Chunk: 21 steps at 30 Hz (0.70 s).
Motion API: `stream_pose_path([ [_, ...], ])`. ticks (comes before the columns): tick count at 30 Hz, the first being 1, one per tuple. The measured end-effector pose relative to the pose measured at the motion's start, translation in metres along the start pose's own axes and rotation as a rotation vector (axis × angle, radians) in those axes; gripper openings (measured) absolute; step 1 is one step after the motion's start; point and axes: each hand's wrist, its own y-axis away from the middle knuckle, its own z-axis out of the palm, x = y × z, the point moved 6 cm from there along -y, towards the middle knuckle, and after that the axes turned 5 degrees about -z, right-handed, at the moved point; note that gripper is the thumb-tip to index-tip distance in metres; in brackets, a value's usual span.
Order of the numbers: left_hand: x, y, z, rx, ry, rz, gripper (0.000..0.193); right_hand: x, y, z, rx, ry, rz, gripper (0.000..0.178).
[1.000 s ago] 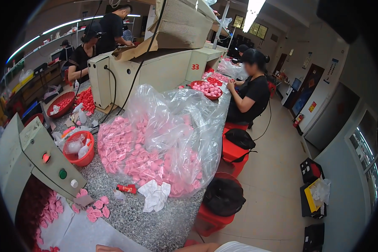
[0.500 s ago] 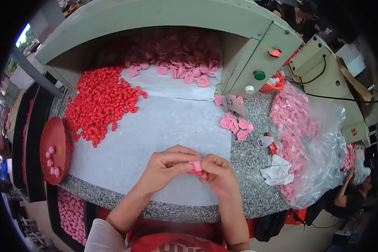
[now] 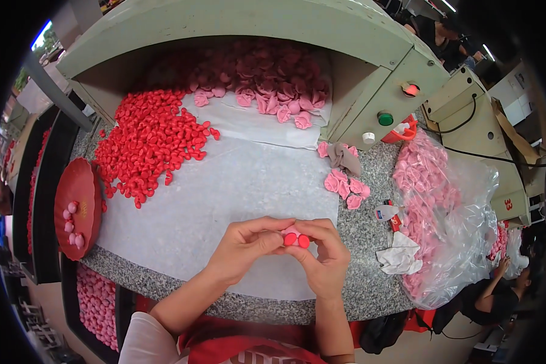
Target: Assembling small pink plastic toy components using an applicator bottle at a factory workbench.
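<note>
Over the near part of the white sheet, both hands pinch one small pink soft-looking piece. Two red oval bits sit side by side on its near face. My left hand grips it from the left between thumb and fingers. From the right, my right hand closes on it, thumb below and fingers bent over the top. Much of the piece is hidden by the fingertips. A heap of small red pieces lies at the far left of the sheet.
A green-grey machine housing arches over a pile of pink rose-shaped pieces. At left is a red scalloped dish with several pink balls. Pink roses, a crumpled cloth and a filled plastic bag lie at right.
The held piece has been turned, so both red ovals now face me. My right fingers have shifted around it. The whole view has moved slightly.
</note>
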Motion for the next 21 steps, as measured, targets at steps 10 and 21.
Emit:
stream_pose_path([
  [10, 0.001, -0.001, -0.001, -0.094, -0.155, 0.131, 0.028, -0.001, 0.001, 0.0, 0.002, -0.078, 0.027, 0.029],
  [21, -0.001, 0.002, 0.013, -0.17, -0.178, 0.173, 0.034, 0.009, 0.006, -0.003, 0.077, -0.353, 0.158, 0.028],
])
